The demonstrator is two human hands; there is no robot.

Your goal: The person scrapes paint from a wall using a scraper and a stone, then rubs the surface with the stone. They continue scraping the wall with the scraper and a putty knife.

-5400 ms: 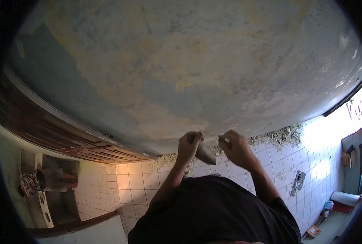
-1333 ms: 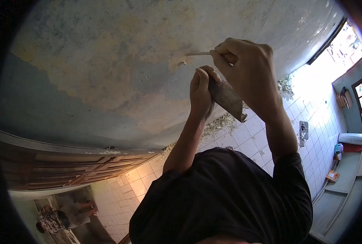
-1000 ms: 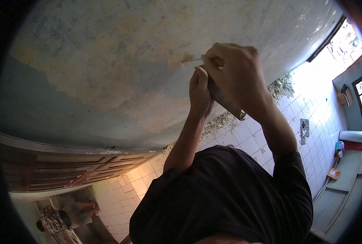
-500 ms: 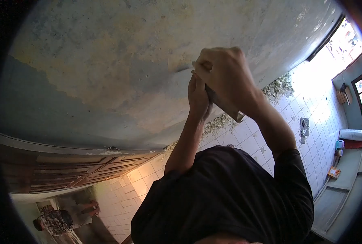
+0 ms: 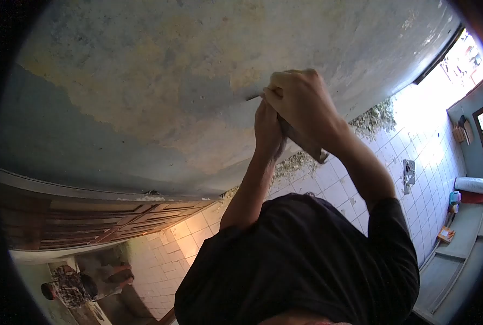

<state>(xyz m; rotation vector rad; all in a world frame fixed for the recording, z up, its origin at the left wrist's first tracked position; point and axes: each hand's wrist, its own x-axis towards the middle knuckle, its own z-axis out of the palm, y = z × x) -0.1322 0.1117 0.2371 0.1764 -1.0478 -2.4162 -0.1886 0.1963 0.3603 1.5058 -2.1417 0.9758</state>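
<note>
My right hand (image 5: 300, 93) is closed around a long, flat metal scraper (image 5: 305, 142), whose lower end sticks out below the wrist. A thin dark edge of it reaches the wall (image 5: 160, 92) to the left of my knuckles. Just beneath and to the left, my left hand (image 5: 267, 127) is raised against the same tool, its fingers wrapped at the upper part and partly hidden by the right hand. Around both hands the wall shows patchy, worn grey-blue paint with bare tan areas.
Paint flakes (image 5: 374, 120) lie along the wall's foot on the white tiled floor (image 5: 333, 187). A flat grey piece (image 5: 408, 174) rests on the tiles. Wooden doors (image 5: 95, 225) stand at left, with another person (image 5: 71, 286) beyond. A bench-like cabinet (image 5: 458, 254) is at right.
Both hands and the scraper have shifted slightly down and right in view. The scraper's edge at the wall is less blurred. The other person has moved a little.
</note>
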